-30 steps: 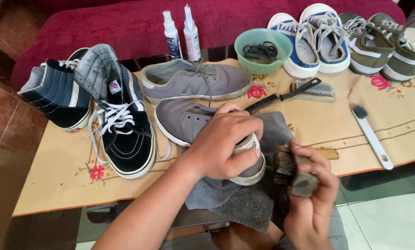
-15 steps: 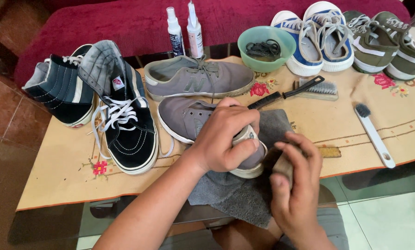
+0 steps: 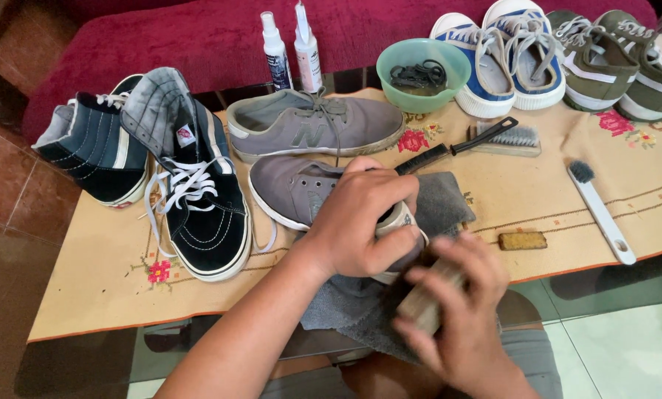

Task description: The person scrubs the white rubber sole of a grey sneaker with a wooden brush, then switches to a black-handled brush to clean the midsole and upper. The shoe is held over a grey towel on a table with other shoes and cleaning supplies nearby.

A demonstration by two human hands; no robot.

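Gripping the toe end of a grey lace-less shoe with my left hand, I have my fingers curled closed over its front and white rubber rim, pinning it on a grey cloth at the near edge of the table. My right hand, at about five o'clock from the left, is wrapped shut around a wooden-backed brush pressed close to the shoe's toe (the bristles themselves are blurred, so I cannot tell whether they touch). The shoe's heel points toward ten o'clock, away from me. At twelve o'clock from it lies its grey partner shoe, still laced, and beyond that two white spray bottles stand upright. A pair of black high-top sneakers sits at nine o'clock, white laces spilling loose. At one o'clock a green bowl holds dark laces, with blue sneakers and olive sneakers further right. A black-handled brush lies at two o'clock, a white-handled brush and a small brown block at three o'clock, all on the beige embroidered tablecloth.
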